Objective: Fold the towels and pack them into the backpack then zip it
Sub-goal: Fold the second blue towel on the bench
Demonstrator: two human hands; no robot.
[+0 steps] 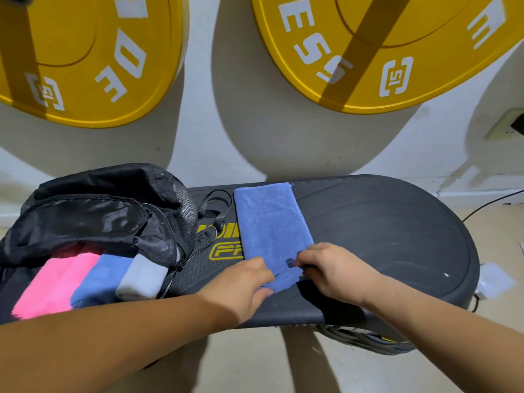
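A blue towel (269,222), folded into a long strip, lies on a black oval platform (382,222). My left hand (246,282) and my right hand (334,268) both pinch its near end, one at each corner. At the left lies an open black backpack (99,211). Folded towels stick out of its mouth side by side: a pink towel (54,282), a blue towel (102,276) and a grey-white towel (141,276).
Two big yellow weight plates (382,52) lean on the white wall behind the platform. A wall socket (507,124) and a black cable (490,204) are at the right. White paper (493,280) lies by the platform's right edge. Beige floor lies below.
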